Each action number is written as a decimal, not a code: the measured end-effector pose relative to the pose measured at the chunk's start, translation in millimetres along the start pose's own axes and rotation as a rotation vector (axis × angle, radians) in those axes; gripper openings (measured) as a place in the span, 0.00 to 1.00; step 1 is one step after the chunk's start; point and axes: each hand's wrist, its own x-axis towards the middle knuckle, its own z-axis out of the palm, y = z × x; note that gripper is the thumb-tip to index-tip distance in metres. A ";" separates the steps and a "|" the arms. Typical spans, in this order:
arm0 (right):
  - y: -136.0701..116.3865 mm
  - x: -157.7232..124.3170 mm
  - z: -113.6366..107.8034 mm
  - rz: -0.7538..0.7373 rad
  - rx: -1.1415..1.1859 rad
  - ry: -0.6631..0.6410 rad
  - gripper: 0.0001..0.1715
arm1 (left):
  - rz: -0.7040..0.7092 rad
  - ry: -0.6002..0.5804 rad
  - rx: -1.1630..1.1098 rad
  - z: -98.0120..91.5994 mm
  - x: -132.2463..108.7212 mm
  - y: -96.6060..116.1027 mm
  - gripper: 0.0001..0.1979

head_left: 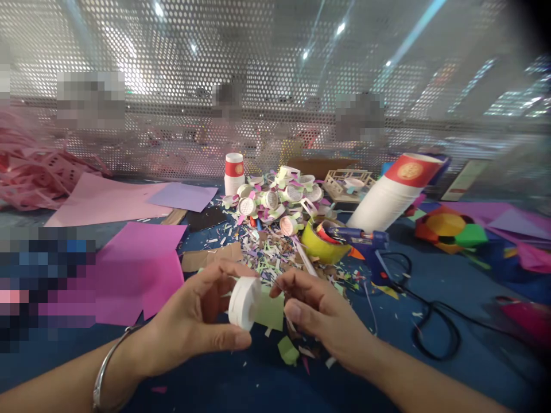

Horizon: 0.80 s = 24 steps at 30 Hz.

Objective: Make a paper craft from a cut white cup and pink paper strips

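Between the thumb and fingers of my left hand point(219, 310) is a short white round piece point(243, 304), like a cut-off paper cup bottom, tilted on its edge. Just right of it, my right hand point(316, 312) has its fingers curled in a pinch. A thin dark sliver shows at those fingertips, too small to name. Below and behind the hands lie a light green paper piece point(271, 311) and a smaller green scrap point(288, 350) on the blue tabletop point(206, 378). Farther back is a heap of similar white round pieces point(271, 199) with coloured paper tabs.
A blue glue gun point(370, 248) with a black cord point(434, 327) leans by a yellow-green bowl point(321, 244). Stacked paper cups point(387, 195) tilt at the right. Magenta paper sheets point(138, 269) lie left; paper shreds point(267, 252) cover the middle. A perforated metal screen point(258, 126) stands behind.
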 end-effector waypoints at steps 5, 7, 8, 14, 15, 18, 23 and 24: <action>-1.3 -3.7 -5.1 0.023 -0.106 -0.030 0.21 | 0.092 0.224 0.359 -10.1 3.0 -1.9 0.25; -1.1 -3.4 -5.1 0.034 -0.123 -0.050 0.20 | 0.089 0.263 0.406 -10.2 4.4 -2.1 0.24; -0.6 -3.0 -5.0 0.039 -0.125 -0.056 0.20 | 0.095 0.273 0.428 -9.7 4.9 -1.9 0.24; 3.5 -1.3 -4.2 0.046 -0.139 -0.085 0.18 | 0.136 0.213 0.621 -7.2 4.7 -0.8 0.23; 3.9 -1.4 -4.0 0.049 -0.140 -0.087 0.17 | 0.145 0.199 0.653 -7.4 4.4 -1.0 0.23; 4.4 -2.1 -3.0 0.042 -0.141 -0.096 0.17 | 0.167 0.184 0.718 -8.2 3.4 -2.7 0.24; 3.5 -2.8 -1.4 0.037 -0.151 -0.091 0.18 | 0.166 0.187 0.757 -8.6 2.0 -5.5 0.26; 3.2 -2.9 -1.2 0.039 -0.149 -0.090 0.18 | 0.176 0.191 0.762 -8.4 1.8 -5.8 0.26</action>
